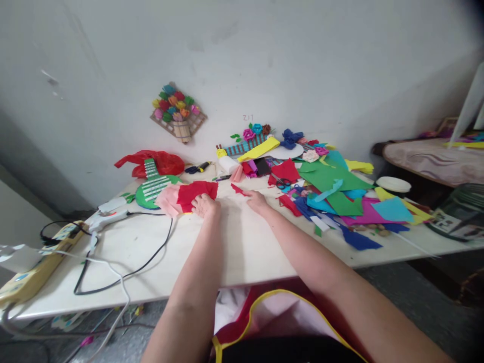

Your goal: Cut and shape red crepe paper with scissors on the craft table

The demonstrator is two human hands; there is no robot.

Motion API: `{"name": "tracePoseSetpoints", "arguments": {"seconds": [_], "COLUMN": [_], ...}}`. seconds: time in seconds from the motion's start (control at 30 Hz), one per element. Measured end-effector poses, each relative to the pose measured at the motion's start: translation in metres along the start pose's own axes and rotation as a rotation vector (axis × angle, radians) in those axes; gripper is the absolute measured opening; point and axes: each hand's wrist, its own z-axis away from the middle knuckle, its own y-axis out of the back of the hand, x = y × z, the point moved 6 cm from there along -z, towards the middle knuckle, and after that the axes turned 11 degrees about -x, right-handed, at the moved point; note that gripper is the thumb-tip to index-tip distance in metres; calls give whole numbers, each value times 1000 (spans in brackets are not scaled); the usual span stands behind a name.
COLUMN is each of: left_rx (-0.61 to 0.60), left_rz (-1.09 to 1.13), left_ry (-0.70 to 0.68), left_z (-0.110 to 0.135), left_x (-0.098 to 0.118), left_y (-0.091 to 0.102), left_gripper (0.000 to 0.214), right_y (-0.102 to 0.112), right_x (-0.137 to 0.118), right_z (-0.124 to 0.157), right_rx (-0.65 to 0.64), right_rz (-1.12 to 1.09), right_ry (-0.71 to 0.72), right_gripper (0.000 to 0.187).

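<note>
My left hand is at the right edge of a piece of red crepe paper, fingers bent and closed on it. Under and beside that piece lies pale pink crepe paper, partly covering a green guitar-shaped craft piece with white stripes. Between the fingertips of my right hand is a small strip of red paper, just above or on the white table. A gap of bare tabletop separates my two hands.
Scissors lie by a heap of coloured paper scraps on the right. At left are a glue gun with a looping black cord, a power strip and a red plastic bag. A glass jar stands far right.
</note>
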Motion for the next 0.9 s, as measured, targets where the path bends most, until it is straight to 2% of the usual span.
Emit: {"name": "tracePoseSetpoints", "arguments": {"seconds": [0.23, 0.43, 0.53, 0.6, 0.7, 0.8, 0.9], "left_rx": [-50, -45, 6, 103, 271, 312, 364], "left_rz": [-29, -5, 35, 70, 129, 172, 416], "left_ry": [39, 46, 69, 67, -30, -156, -342], "left_z": [-7, -9, -7, -4, 5, 8, 8], "left_x": [-7, -10, -11, -9, -2, 6, 14], "left_y": [-3, -2, 3, 11, 26, 33, 34], "left_gripper": [26, 23, 23, 21, 21, 22, 18], "right_y": [5, 4, 2, 2, 3, 4, 3], "right_x": [-6, -3, -2, -1, 1, 1, -2], "right_z": [4, 2, 0, 0, 0, 1, 1], "right_rx": [-35, -71, -88, -87, -69, -41, -11], "right_rz": [344, 428, 417, 400, 352, 291, 274], "right_ry": [-113, -161, -169, -165, -183, -170, -111], "right_gripper": [49, 52, 52, 54, 56, 55, 50]}}
